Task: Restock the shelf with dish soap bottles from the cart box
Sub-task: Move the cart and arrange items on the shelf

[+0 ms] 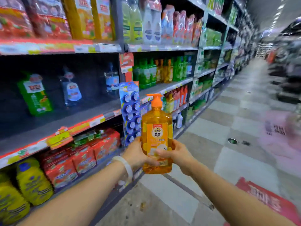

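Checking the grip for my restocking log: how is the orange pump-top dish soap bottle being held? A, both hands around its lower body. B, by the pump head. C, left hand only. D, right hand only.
A: the left hand and right hand both wrap the lower body of the orange pump-top dish soap bottle, upright, pump untouched.

The orange dish soap bottle (156,134) carries a front label with a small cartoon emblem and two large characters that look like 芙主; the finer print beneath them is too blurred to read. The shelf price tags (96,121), other packages and the red floor sticker (267,201) bear lettering too smeared to make out.
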Demonstrator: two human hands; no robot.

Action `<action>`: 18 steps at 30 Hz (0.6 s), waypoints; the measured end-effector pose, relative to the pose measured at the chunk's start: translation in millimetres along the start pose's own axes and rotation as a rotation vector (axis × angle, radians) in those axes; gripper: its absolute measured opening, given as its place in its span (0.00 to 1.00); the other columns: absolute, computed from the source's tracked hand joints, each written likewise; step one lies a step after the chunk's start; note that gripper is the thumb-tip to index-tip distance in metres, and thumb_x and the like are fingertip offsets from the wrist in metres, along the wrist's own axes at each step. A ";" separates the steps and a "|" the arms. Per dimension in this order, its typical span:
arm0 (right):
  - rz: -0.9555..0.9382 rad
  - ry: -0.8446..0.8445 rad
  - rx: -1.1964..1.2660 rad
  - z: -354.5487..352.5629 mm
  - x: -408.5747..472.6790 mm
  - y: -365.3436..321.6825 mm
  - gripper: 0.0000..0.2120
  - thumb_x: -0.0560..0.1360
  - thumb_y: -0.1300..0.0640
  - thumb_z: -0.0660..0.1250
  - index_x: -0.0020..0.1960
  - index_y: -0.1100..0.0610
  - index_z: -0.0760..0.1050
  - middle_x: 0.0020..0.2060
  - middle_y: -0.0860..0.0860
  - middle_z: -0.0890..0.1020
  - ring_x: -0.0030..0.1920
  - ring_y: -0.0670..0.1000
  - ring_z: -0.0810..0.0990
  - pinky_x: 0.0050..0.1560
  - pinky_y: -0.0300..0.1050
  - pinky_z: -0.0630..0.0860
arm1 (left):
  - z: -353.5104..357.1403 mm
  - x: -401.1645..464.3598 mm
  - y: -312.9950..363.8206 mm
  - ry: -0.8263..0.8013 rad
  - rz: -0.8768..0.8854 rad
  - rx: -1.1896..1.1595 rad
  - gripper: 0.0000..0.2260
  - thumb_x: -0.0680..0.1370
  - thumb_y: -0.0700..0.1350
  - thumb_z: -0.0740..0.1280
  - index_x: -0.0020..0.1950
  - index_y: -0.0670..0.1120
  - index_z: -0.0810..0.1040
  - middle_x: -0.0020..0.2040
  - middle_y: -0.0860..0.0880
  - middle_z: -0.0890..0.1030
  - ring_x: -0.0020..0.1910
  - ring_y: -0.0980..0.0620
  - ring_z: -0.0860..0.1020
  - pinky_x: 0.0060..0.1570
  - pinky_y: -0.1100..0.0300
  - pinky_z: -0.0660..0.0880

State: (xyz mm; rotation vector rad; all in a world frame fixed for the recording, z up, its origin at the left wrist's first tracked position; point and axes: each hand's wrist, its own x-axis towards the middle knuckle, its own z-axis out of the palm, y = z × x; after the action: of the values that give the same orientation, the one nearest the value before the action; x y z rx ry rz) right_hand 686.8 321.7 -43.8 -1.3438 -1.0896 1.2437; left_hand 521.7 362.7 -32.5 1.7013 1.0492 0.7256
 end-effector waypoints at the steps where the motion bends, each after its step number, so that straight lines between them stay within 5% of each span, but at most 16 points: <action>1: 0.006 0.024 -0.001 -11.8 20.6 -5.6 0.38 0.53 0.53 0.79 0.61 0.57 0.73 0.53 0.53 0.83 0.52 0.55 0.83 0.56 0.57 0.79 | 0.1 27.5 4.0 -0.027 0.012 0.010 0.35 0.53 0.37 0.82 0.58 0.47 0.75 0.51 0.51 0.83 0.48 0.54 0.83 0.49 0.59 0.80; 5: -0.022 0.097 0.011 -49.6 97.5 -31.7 0.43 0.49 0.48 0.81 0.62 0.57 0.73 0.54 0.54 0.83 0.53 0.55 0.83 0.56 0.58 0.78 | -1.3 126.1 24.5 -0.086 0.041 -0.009 0.27 0.57 0.32 0.80 0.49 0.51 0.74 0.47 0.53 0.83 0.45 0.56 0.81 0.54 0.53 0.79; 9: -0.033 0.155 0.052 -88.4 160.5 -42.1 0.34 0.59 0.58 0.79 0.62 0.59 0.71 0.55 0.55 0.82 0.53 0.56 0.82 0.52 0.53 0.80 | 7.9 211.2 31.9 -0.102 0.046 0.002 0.35 0.50 0.40 0.81 0.54 0.49 0.73 0.52 0.49 0.83 0.49 0.51 0.82 0.56 0.48 0.78; 12: -0.020 0.175 0.062 -120.7 203.4 -39.6 0.26 0.66 0.65 0.75 0.62 0.61 0.71 0.55 0.56 0.82 0.52 0.55 0.82 0.47 0.47 0.81 | 22.4 266.8 28.0 -0.138 0.036 0.040 0.30 0.53 0.37 0.82 0.50 0.52 0.73 0.49 0.52 0.82 0.47 0.54 0.82 0.56 0.50 0.78; 18: -0.028 0.146 0.049 -194.1 317.1 -50.7 0.21 0.67 0.63 0.75 0.57 0.55 0.74 0.49 0.50 0.83 0.48 0.49 0.83 0.43 0.42 0.80 | 47.3 391.2 34.6 -0.126 0.027 0.059 0.33 0.57 0.42 0.82 0.56 0.54 0.70 0.51 0.55 0.80 0.53 0.53 0.80 0.55 0.53 0.77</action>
State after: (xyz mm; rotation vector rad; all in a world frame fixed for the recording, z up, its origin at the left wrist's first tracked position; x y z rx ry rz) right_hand 905.1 626.8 -33.1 -1.3556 -0.9665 1.1266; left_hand 748.3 686.7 -17.4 1.7907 0.9703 0.6011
